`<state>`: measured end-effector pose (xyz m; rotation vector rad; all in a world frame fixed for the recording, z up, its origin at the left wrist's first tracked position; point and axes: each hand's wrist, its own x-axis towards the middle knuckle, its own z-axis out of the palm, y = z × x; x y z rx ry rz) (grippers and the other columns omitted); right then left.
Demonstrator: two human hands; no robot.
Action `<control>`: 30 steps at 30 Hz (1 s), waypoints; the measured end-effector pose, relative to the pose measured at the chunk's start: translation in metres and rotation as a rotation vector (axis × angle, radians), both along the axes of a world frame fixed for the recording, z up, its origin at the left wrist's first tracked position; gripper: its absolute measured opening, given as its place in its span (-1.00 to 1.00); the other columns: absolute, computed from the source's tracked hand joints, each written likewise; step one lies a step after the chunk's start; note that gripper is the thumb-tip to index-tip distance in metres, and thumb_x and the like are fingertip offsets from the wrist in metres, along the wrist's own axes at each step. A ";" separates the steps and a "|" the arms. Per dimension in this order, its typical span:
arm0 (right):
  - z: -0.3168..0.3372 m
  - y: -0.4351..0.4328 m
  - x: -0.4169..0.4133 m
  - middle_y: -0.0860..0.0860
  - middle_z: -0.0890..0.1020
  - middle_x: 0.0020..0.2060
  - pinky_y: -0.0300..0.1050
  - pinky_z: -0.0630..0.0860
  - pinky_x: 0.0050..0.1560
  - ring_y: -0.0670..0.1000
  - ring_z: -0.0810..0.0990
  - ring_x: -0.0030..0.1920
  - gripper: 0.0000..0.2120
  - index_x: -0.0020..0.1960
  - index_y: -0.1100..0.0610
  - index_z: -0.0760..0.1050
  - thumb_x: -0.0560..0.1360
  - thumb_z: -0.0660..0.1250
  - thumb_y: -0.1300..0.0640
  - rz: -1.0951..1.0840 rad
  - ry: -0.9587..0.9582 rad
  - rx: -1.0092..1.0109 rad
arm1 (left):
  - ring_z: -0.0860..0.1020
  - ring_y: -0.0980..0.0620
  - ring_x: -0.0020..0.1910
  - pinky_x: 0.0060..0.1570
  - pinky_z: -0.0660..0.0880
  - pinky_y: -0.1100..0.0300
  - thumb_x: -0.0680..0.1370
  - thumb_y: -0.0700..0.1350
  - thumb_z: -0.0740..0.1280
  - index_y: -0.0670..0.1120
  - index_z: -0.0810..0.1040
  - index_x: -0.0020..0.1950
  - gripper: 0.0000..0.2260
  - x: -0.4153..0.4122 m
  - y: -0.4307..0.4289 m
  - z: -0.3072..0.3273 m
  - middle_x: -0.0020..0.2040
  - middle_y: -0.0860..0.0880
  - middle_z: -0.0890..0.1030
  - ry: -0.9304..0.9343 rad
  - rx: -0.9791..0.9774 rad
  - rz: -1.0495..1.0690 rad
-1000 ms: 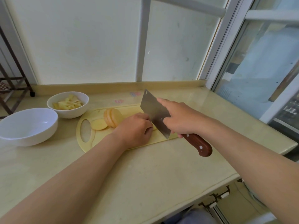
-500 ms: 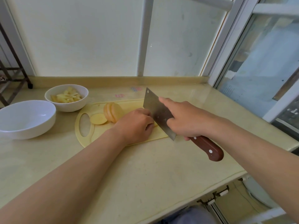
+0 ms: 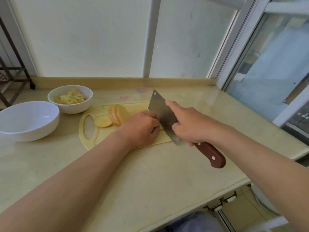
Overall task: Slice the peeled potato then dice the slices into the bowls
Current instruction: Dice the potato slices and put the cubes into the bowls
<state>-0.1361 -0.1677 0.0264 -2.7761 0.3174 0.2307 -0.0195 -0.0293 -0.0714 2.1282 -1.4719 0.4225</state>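
A pale yellow cutting board (image 3: pixel 127 141) lies on the counter. On it stand several potato slices leaning together (image 3: pixel 117 114), with one flat slice (image 3: pixel 102 121) beside them. My left hand (image 3: pixel 142 128) lies with curled fingers on the board, covering whatever it holds down. My right hand (image 3: pixel 192 126) grips a cleaver (image 3: pixel 162 113) by its brown handle, forefinger stretched along the blade's spine. The blade stands right against my left knuckles. A small white bowl (image 3: pixel 70 99) holds cut potato pieces. A larger white bowl (image 3: pixel 28 121) sits empty at the left.
The beige counter (image 3: pixel 150 181) ends at a front edge near me and a right edge by the window frame (image 3: pixel 234 47). A dark metal rack (image 3: pixel 11 71) stands at the far left.
The cleaver has slid slightly toward me along my left knuckles. Both hands stay at the same place on the board; the view shifted a little.
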 end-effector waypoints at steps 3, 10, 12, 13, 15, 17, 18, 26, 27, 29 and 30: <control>0.001 0.006 0.010 0.04 0.53 -0.08 -0.12 0.58 -0.47 0.08 0.68 -0.39 -0.25 0.66 -0.19 -0.10 0.59 0.12 0.23 -0.003 -0.027 -0.030 | 0.56 -0.08 -0.23 -0.24 0.54 0.07 0.48 -0.15 0.28 -0.14 0.69 -0.21 -0.80 -0.001 -0.001 0.001 -0.18 -0.06 0.61 0.004 0.006 -0.002; 0.006 -0.002 0.018 0.08 0.61 -0.07 -0.03 0.66 -0.38 0.07 0.67 -0.41 -0.20 0.65 -0.22 0.03 0.51 0.13 0.27 -0.076 -0.067 0.120 | 0.49 -0.08 -0.27 -0.32 0.52 0.02 0.49 -0.09 0.20 -0.16 0.62 -0.28 -0.72 -0.003 0.000 0.000 -0.27 -0.06 0.53 -0.021 0.032 0.032; 0.005 -0.004 0.014 0.06 0.60 -0.10 -0.09 0.62 -0.42 0.06 0.67 -0.41 -0.19 0.66 -0.23 0.01 0.52 0.14 0.27 -0.084 -0.082 0.121 | 0.49 -0.08 -0.25 -0.31 0.51 0.02 0.50 -0.08 0.20 -0.15 0.63 -0.27 -0.72 -0.003 0.000 0.001 -0.26 -0.06 0.53 -0.026 0.042 0.039; 0.005 -0.003 0.011 0.04 0.59 -0.11 -0.12 0.58 -0.45 0.04 0.66 -0.43 -0.19 0.66 -0.23 0.00 0.52 0.15 0.27 -0.080 -0.085 0.114 | 0.49 -0.08 -0.25 -0.31 0.51 0.02 0.50 -0.08 0.20 -0.15 0.63 -0.27 -0.72 -0.003 0.000 0.002 -0.27 -0.06 0.53 -0.026 0.039 0.039; 0.003 -0.001 0.008 -0.01 0.54 -0.14 -0.17 0.52 -0.48 0.01 0.63 -0.46 -0.18 0.66 -0.23 -0.01 0.53 0.15 0.27 -0.062 -0.089 0.103 | 0.49 -0.09 -0.28 -0.34 0.51 0.04 0.50 -0.07 0.18 -0.16 0.62 -0.29 -0.70 -0.003 0.001 0.002 -0.28 -0.06 0.52 -0.026 0.025 0.031; 0.002 0.000 0.007 -0.06 0.50 -0.15 -0.18 0.51 -0.48 0.01 0.63 -0.47 -0.19 0.66 -0.23 -0.02 0.53 0.14 0.27 -0.047 -0.097 0.097 | 0.49 -0.09 -0.30 -0.36 0.50 0.04 0.49 -0.06 0.17 -0.16 0.62 -0.30 -0.68 -0.004 0.001 0.002 -0.30 -0.07 0.51 -0.026 0.020 0.026; 0.003 0.001 0.007 -0.07 0.49 -0.14 -0.17 0.52 -0.48 0.01 0.63 -0.46 -0.19 0.66 -0.23 -0.02 0.53 0.14 0.27 -0.044 -0.101 0.096 | 0.49 -0.09 -0.31 -0.36 0.50 0.03 0.49 -0.08 0.19 -0.17 0.62 -0.30 -0.70 -0.004 0.001 0.002 -0.30 -0.07 0.50 -0.023 0.017 0.028; 0.006 0.001 0.004 -0.04 0.52 -0.17 -0.21 0.47 -0.53 0.06 0.69 -0.41 -0.19 0.65 -0.24 0.01 0.52 0.14 0.27 -0.044 -0.113 0.098 | 0.46 -0.07 -0.34 -0.38 0.49 0.03 0.45 -0.14 0.25 -0.17 0.60 -0.35 -0.77 -0.003 0.001 0.003 -0.34 -0.06 0.49 -0.001 0.010 0.036; 0.006 0.001 0.004 -0.03 0.52 -0.17 -0.22 0.46 -0.54 0.08 0.71 -0.39 -0.19 0.65 -0.24 0.01 0.51 0.14 0.27 -0.042 -0.112 0.101 | 0.46 -0.07 -0.33 -0.38 0.49 0.03 0.45 -0.13 0.23 -0.17 0.59 -0.35 -0.76 -0.003 0.001 0.003 -0.34 -0.06 0.50 0.002 0.009 0.034; 0.006 0.003 0.005 -0.05 0.50 -0.17 -0.23 0.45 -0.56 0.06 0.69 -0.42 -0.19 0.65 -0.23 0.01 0.51 0.14 0.26 -0.036 -0.109 0.100 | 0.47 -0.07 -0.33 -0.37 0.49 0.04 0.45 -0.09 0.18 -0.16 0.60 -0.35 -0.72 -0.003 0.001 0.003 -0.33 -0.06 0.51 0.002 0.006 0.025; 0.005 0.003 0.006 -0.06 0.49 -0.17 -0.23 0.44 -0.56 0.03 0.66 -0.46 -0.19 0.65 -0.23 0.01 0.51 0.14 0.26 -0.032 -0.107 0.098 | 0.47 -0.07 -0.33 -0.37 0.49 0.05 0.44 -0.09 0.18 -0.15 0.61 -0.34 -0.72 -0.002 0.001 0.003 -0.33 -0.07 0.52 0.002 0.009 0.022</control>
